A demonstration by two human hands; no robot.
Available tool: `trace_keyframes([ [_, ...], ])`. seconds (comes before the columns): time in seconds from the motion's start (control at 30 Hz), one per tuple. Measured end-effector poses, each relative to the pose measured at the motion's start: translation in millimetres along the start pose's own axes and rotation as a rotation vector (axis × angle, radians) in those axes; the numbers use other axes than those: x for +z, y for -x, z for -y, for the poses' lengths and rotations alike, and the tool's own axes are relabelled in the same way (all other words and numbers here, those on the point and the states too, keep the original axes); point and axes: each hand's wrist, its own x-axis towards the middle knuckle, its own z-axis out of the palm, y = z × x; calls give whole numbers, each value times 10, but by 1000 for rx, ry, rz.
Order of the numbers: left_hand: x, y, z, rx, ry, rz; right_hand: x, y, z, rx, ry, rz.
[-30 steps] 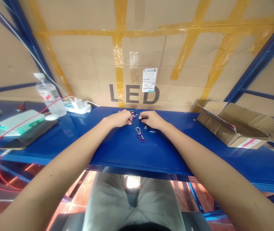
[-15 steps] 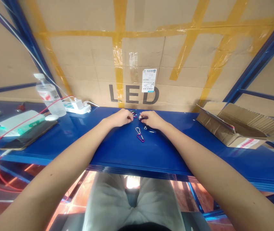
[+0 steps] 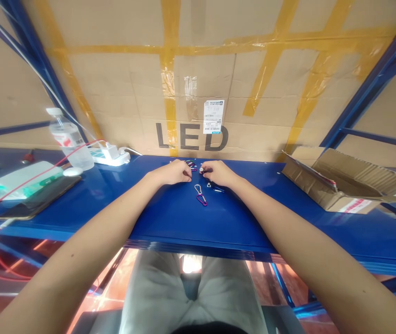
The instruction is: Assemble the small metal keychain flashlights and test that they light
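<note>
From where I stand, a silver-coloured carabiner (image 3: 196, 189) and a purple carabiner (image 3: 199, 201) lie end to end on the blue tabletop (image 3: 191, 225), between the person's two arms and slightly nearer than the hands. Both are thin, pear-shaped metal loops with a glossy look; they meet at their ends, though I can't tell whether they are linked. Just to their right lie a small shiny metal fitting (image 3: 209, 184) and a slim dark piece (image 3: 218, 189), close under the right hand (image 3: 220, 172). That hand is pinched nearly closed, thumb and fingers gripping a small round-ended piece (image 3: 201, 170), pale at the tip. The left hand (image 3: 174, 172) is loosely curled beside a little cluster of coloured carabiners (image 3: 191, 164) on its far side; I can't tell whether its fingers have hold of anything. The two hands are apart, with a narrow gap between them.

Compared with a second ago, little is different: the silver-and-purple pair lies as it did, and the right hand keeps the same pinch. The left hand's fingers have shifted only slightly in their curl. The whole scene sits a touch further left in view, including the open cardboard box (image 3: 339, 204) at right and the clear bottle (image 3: 70, 144) at far left.
</note>
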Motion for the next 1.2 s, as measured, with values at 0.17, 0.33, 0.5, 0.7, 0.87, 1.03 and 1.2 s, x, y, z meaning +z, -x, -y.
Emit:
trace_keyframes([
  [0.17, 25, 16, -51, -40, 45, 3, 1, -2, -1, 13, 4, 2],
  [0.33, 58, 2, -135, 56, 15, -229, -7, 12, 17, 4, 7, 10],
  [0.5, 88, -44, -252, 204, -123, -330, -1, 24, 61, -37, 20, 4],
  [0.7, 78, -34, -294, 258, -125, -299, 5, 21, 74, -49, 16, 1],
  [0.87, 72, -39, -278, 256, -154, -276, -3, 20, 50, -52, 12, 15],
  [1.03, 66, -39, -276, 245, -151, -271, -6, 18, 40, -56, 35, 27],
  [1.2, 73, -40, -274, 272, -112, -270, -18, 26, 72, -55, 51, 33],
])
